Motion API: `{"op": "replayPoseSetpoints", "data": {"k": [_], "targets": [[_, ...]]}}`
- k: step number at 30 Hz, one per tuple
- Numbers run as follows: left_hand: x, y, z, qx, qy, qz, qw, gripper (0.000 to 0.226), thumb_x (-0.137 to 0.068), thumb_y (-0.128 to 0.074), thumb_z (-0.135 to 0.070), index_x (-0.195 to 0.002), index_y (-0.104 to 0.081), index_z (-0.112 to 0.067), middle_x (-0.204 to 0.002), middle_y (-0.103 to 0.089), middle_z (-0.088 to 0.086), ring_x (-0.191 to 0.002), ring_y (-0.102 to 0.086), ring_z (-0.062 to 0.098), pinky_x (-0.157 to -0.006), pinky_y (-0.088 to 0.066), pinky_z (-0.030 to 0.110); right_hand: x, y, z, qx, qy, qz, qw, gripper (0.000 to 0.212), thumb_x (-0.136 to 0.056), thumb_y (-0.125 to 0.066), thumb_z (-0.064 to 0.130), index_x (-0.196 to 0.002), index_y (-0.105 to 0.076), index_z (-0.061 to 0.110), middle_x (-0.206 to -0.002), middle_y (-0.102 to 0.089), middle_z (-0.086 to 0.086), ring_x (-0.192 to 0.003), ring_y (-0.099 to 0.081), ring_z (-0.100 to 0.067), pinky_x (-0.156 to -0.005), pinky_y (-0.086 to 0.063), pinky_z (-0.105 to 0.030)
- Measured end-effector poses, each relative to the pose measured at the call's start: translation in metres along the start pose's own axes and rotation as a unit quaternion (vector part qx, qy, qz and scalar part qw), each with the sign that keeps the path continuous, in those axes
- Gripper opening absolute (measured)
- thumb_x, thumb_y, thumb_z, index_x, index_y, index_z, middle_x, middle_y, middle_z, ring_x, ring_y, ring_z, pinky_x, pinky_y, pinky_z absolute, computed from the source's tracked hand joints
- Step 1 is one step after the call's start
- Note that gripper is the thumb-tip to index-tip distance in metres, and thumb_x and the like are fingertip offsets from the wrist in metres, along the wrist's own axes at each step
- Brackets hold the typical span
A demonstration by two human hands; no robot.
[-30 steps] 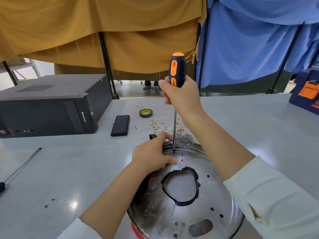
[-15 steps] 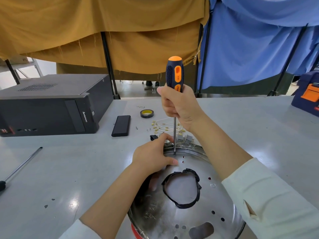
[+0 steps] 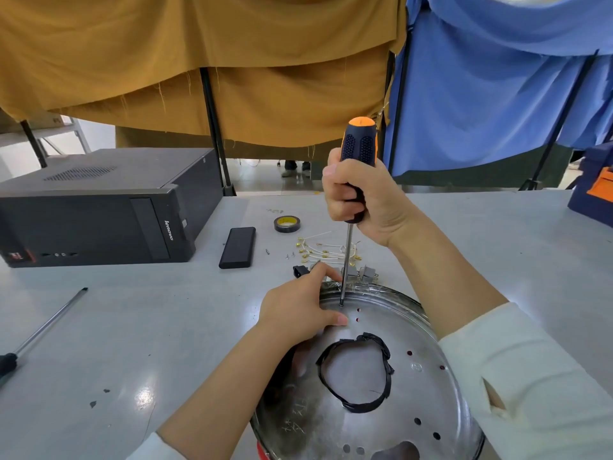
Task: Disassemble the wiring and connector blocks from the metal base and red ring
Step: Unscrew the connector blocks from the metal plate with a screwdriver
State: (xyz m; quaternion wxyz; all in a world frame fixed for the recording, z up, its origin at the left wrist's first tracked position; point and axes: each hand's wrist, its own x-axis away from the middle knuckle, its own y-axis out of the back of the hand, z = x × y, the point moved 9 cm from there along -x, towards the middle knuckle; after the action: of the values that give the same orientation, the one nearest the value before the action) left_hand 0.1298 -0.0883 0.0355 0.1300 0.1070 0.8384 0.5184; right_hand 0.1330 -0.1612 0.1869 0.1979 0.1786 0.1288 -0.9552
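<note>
A round shiny metal base [image 3: 418, 403] lies in front of me, with a black-taped hole in its middle and a sliver of red ring [image 3: 263, 452] showing under its near edge. My right hand [image 3: 365, 197] grips an orange-and-black screwdriver [image 3: 357, 151] held upright, its tip set on a screw near the base's far rim. My left hand [image 3: 298, 310] presses on the far left rim of the base, fingers curled over the edge. Behind the base lie loose white wires with brass terminals [image 3: 323, 250] and grey connector blocks [image 3: 363, 273].
A black computer case [image 3: 99, 210] stands at the far left, a black flat box [image 3: 238, 247] and a roll of tape [image 3: 285, 224] beside it. A second screwdriver [image 3: 43, 330] lies at the left edge. A blue case [image 3: 593, 190] sits far right. Fabric curtains hang behind.
The screwdriver stays upright on the same screw. My right hand has shifted its grip slightly on the handle; my left hand stays on the rim.
</note>
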Motion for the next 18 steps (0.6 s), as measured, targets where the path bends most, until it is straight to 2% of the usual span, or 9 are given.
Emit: {"op": "replayPoseSetpoints", "data": {"k": [3,5,6,8,9,11,13,16,18], "targets": [[0.000,0.000,0.001,0.001,0.001,0.000,1.000,0.052,-0.066,-0.069,-0.059,-0.096,-0.027,-0.055,-0.063,-0.057,-0.015,-0.057,-0.046,-0.010,-0.050,-0.028,0.023,0.002,0.003,-0.001,0.003,0.012,-0.006,1.000,0.028,-0.081,-0.055,0.011,-0.062,-0.036,0.019,-0.050,-0.033,0.005,-0.040,-0.023,-0.009,-0.040,-0.024,-0.016],[0.000,0.000,0.001,0.002,0.002,0.001,1.000,0.052,-0.067,-0.070,-0.058,-0.097,-0.027,-0.055,-0.065,-0.057,-0.015,-0.058,-0.046,-0.009,-0.051,-0.029,0.023,0.005,0.008,0.000,0.064,0.029,-0.043,0.997,0.026,-0.085,-0.057,0.015,-0.066,-0.038,0.017,-0.053,-0.036,0.001,-0.041,-0.028,-0.013,-0.042,-0.030,-0.020],[0.000,0.000,0.001,0.002,0.002,0.002,1.000,0.052,-0.067,-0.070,-0.058,-0.096,-0.027,-0.055,-0.066,-0.058,-0.015,-0.058,-0.046,-0.010,-0.051,-0.029,0.023,0.007,0.011,0.003,0.132,0.042,-0.074,0.988,0.026,-0.087,-0.058,0.016,-0.069,-0.039,0.016,-0.055,-0.038,-0.001,-0.041,-0.034,-0.016,-0.044,-0.034,-0.022],[0.000,0.000,0.001,0.001,0.002,0.002,1.000,0.053,-0.067,-0.069,-0.058,-0.095,-0.024,-0.056,-0.070,-0.060,-0.015,-0.059,-0.045,-0.011,-0.051,-0.030,0.023,0.012,0.016,0.016,0.265,0.084,-0.160,0.947,0.025,-0.088,-0.064,0.018,-0.079,-0.041,0.015,-0.065,-0.044,-0.005,-0.046,-0.049,-0.018,-0.045,-0.040,-0.020],[0.000,0.000,0.000,0.000,0.002,0.002,1.000,0.053,-0.067,-0.069,-0.058,-0.093,-0.023,-0.057,-0.071,-0.061,-0.015,-0.058,-0.044,-0.011,-0.051,-0.030,0.023,0.014,0.018,0.024,0.288,0.107,-0.203,0.930,0.026,-0.087,-0.067,0.020,-0.083,-0.042,0.016,-0.070,-0.047,-0.005,-0.050,-0.054,-0.018,-0.045,-0.042,-0.017],[0.000,0.000,0.000,0.001,0.000,0.003,1.000,0.053,-0.066,-0.069,-0.058,-0.091,-0.022,-0.058,-0.070,-0.060,-0.016,-0.057,-0.044,-0.012,-0.051,-0.030,0.023,0.016,0.018,0.030,0.257,0.135,-0.251,0.923,0.026,-0.085,-0.069,0.023,-0.086,-0.044,0.018,-0.075,-0.050,-0.006,-0.055,-0.056,-0.017,-0.047,-0.044,-0.018],[0.000,-0.001,0.000,0.001,0.000,0.004,1.000,0.054,-0.066,-0.069,-0.058,-0.093,-0.022,-0.058,-0.069,-0.060,-0.015,-0.057,-0.045,-0.011,-0.051,-0.030,0.023,0.011,0.016,0.027,0.254,0.113,-0.256,0.926,0.026,-0.086,-0.067,0.025,-0.081,-0.043,0.019,-0.072,-0.048,-0.008,-0.057,-0.049,-0.019,-0.050,-0.041,-0.025],[0.000,-0.001,0.001,0.000,0.006,0.001,1.000,0.053,-0.066,-0.069,-0.058,-0.093,-0.023,-0.057,-0.066,-0.060,-0.014,-0.056,-0.045,-0.011,-0.050,-0.029,0.023,0.006,0.016,0.017,0.178,0.076,-0.216,0.957,0.029,-0.088,-0.061,0.014,-0.071,-0.037,0.017,-0.057,-0.036,-0.003,-0.046,-0.034,-0.016,-0.044,-0.030,-0.025],[0.000,-0.001,0.001,0.000,0.007,0.002,1.000,0.053,-0.066,-0.069,-0.058,-0.090,-0.022,-0.059,-0.065,-0.060,-0.014,-0.055,-0.044,-0.012,-0.050,-0.028,0.023,0.002,0.011,0.011,0.089,0.047,-0.140,0.985,0.030,-0.089,-0.056,0.007,-0.069,-0.036,0.017,-0.051,-0.030,0.001,-0.039,-0.026,-0.012,-0.040,-0.023,-0.020]]}}
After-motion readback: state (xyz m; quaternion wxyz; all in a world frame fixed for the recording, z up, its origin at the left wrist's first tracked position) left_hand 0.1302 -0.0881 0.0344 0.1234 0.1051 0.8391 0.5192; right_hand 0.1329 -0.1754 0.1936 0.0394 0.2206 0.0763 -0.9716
